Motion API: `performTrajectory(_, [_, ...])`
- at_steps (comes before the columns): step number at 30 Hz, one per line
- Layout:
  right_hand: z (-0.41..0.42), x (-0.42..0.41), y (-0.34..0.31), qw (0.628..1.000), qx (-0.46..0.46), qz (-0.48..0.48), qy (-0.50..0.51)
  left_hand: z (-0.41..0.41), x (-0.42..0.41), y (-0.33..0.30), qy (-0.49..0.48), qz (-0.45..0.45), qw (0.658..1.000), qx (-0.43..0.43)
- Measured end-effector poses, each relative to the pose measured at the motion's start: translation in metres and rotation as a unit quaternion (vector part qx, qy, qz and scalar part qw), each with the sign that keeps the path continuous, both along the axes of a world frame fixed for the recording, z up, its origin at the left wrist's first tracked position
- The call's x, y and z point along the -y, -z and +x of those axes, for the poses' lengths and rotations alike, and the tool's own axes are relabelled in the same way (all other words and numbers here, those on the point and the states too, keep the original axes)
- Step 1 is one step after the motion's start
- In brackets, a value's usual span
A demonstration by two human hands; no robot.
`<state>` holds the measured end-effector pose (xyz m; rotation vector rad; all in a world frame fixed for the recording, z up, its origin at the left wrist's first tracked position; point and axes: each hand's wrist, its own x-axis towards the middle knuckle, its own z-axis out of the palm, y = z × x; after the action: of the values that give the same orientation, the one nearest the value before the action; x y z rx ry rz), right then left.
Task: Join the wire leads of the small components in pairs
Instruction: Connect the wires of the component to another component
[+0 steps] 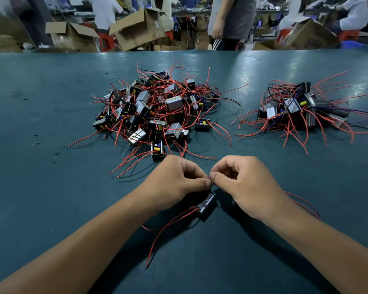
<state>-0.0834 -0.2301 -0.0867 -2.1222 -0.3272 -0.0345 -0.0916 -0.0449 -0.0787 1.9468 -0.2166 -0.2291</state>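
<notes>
Pinching: left hand (174, 179) and right hand (240, 181) fingers (202, 183) nip thin leads above a component (206, 203).
Bench (40, 124): two component piles (155, 107).
Cardboard boxes (138, 28): contents unseen.

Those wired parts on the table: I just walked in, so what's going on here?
A person is joining leads. The left hand and right hand pinch thin wire ends together just above a small component under the hands. A big pile of components lies ahead on the table, a smaller pile to the right.
</notes>
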Motion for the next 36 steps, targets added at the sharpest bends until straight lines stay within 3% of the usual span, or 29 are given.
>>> performTrajectory(19, [-0.003,0.001,-0.002,1.0,-0.009,-0.027,-0.011,-0.002,0.0,0.001,-0.001,0.014,1.0,0.012])
performTrajectory(28, [-0.008,0.001,-0.007,0.998,0.028,-0.032,-0.05,0.002,-0.01,-0.01,0.044,0.165,0.962,0.212])
performTrajectory(32, [-0.01,0.0,-0.009,0.997,0.048,-0.027,-0.056,0.002,-0.007,-0.011,0.041,0.164,0.97,0.175])
performTrajectory(36, [-0.013,-0.001,-0.01,0.995,0.071,-0.018,-0.068,0.0,0.0,-0.012,-0.009,0.056,0.998,0.024])
